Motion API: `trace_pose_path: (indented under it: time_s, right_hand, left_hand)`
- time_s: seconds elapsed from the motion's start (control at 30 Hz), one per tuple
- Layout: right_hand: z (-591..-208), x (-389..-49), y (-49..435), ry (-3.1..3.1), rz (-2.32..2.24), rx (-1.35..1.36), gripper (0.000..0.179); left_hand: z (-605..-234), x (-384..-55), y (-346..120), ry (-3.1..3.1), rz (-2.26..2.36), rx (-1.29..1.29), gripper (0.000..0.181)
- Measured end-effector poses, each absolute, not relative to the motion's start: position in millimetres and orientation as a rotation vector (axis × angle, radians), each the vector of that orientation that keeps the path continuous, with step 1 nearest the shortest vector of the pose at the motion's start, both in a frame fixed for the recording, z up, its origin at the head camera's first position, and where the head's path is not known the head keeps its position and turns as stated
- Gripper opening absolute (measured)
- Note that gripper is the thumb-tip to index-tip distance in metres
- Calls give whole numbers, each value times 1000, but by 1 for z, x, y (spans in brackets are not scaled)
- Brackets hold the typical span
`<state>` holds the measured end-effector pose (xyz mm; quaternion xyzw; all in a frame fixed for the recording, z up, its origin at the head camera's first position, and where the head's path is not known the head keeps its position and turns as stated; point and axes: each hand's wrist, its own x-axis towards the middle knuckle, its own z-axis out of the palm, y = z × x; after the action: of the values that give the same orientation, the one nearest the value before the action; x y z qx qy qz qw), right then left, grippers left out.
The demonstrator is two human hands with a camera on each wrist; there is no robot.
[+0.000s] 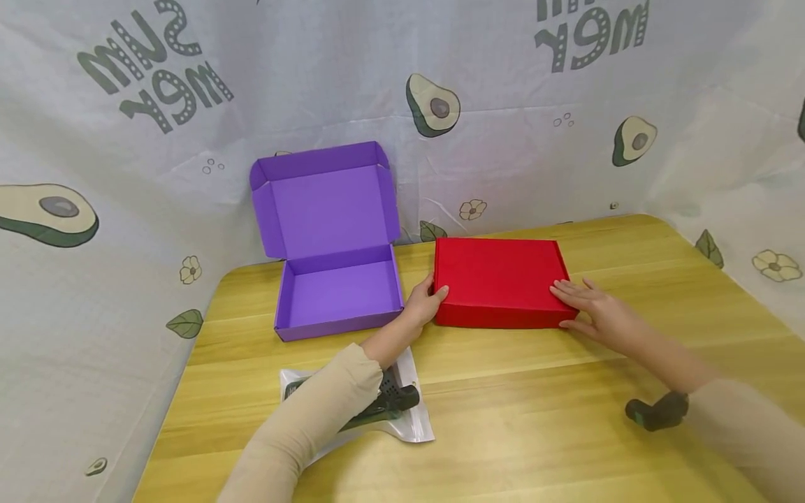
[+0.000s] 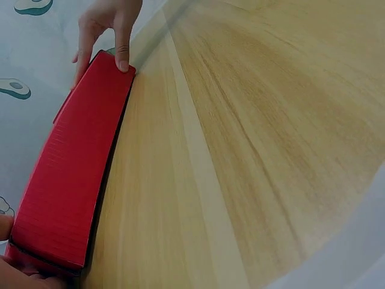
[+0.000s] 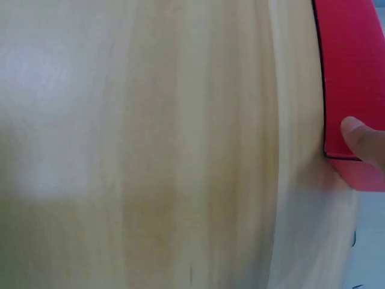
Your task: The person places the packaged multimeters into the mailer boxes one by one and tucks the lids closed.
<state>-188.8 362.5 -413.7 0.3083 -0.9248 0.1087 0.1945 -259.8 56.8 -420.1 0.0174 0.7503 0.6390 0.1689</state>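
Note:
A closed red cardboard box [image 1: 499, 272] lies flat on the table, held at both ends. My left hand [image 1: 424, 303] grips its left end, thumb near the front corner and fingers at the side; part of that hand shows at the lower left of the left wrist view. At the opposite end, my right hand [image 1: 590, 307] has its fingers over the top edge and its thumb [image 3: 364, 141] on the front face. Just left of the red box, a purple box [image 1: 339, 328] stands with its lid raised and nothing inside.
On the table [image 1: 503, 419], a clear plastic bag [image 1: 411, 426] with a dark perforated object lies partly under my left forearm. A printed cloth [image 1: 352, 77] hangs behind the table. A black device [image 1: 657, 411] sits at my right wrist.

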Motion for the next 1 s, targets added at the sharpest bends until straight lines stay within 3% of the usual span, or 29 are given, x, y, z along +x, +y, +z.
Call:
trace_pose_path:
  time_s: [0.3, 0.8, 1.0]
  right_hand:
    - [-411, -186, 365, -2648, 283, 831, 77]
    - [-419, -182, 364, -2567, 313, 847, 79]
    - [-419, -181, 359, -2643, 390, 733, 76]
  left_hand:
    - [-419, -260, 57, 2118, 1815, 53, 56]
    - [-423, -256, 54, 2095, 1847, 21, 58]
    - [-420, -256, 54, 2071, 1890, -8, 58]
